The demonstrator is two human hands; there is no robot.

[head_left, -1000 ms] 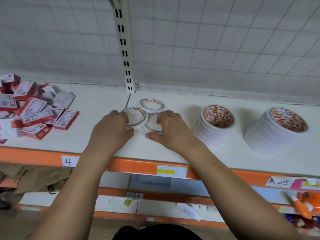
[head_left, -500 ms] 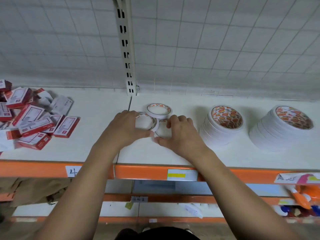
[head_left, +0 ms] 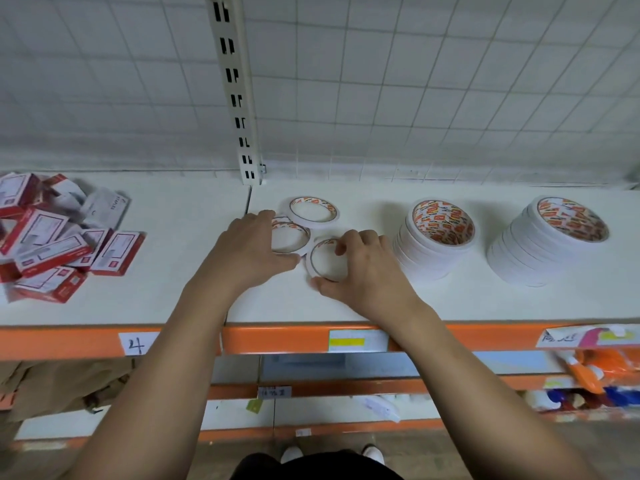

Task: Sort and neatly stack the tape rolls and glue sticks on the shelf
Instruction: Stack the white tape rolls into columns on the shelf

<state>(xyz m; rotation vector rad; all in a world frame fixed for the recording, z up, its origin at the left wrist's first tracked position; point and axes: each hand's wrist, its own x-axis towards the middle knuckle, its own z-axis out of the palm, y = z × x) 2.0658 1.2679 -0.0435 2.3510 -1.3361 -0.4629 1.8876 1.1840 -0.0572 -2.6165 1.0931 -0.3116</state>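
Note:
Three thin white tape rolls lie flat on the white shelf (head_left: 346, 306) near its middle. My left hand (head_left: 249, 252) curls its fingers and thumb round the left roll (head_left: 294, 233). My right hand (head_left: 363, 268) pinches the near roll (head_left: 320, 263) between thumb and fingers. The third roll (head_left: 313, 209) lies free behind them. Two neat stacks of the same rolls stand to the right, the nearer stack (head_left: 436, 240) and the far stack (head_left: 550, 240). A loose pile of red and white boxes (head_left: 59, 237) sits at the left.
A slotted metal upright (head_left: 239, 98) rises from the shelf's back in front of a white wire grid. The shelf's orange front edge (head_left: 284, 341) carries paper labels. Lower shelves hold orange and blue packets (head_left: 602, 375) at the right.
The left and near rolls, bunched together before, now lie a little apart. My right hand has drawn the near roll toward me and to the right. The camera has shifted slightly.

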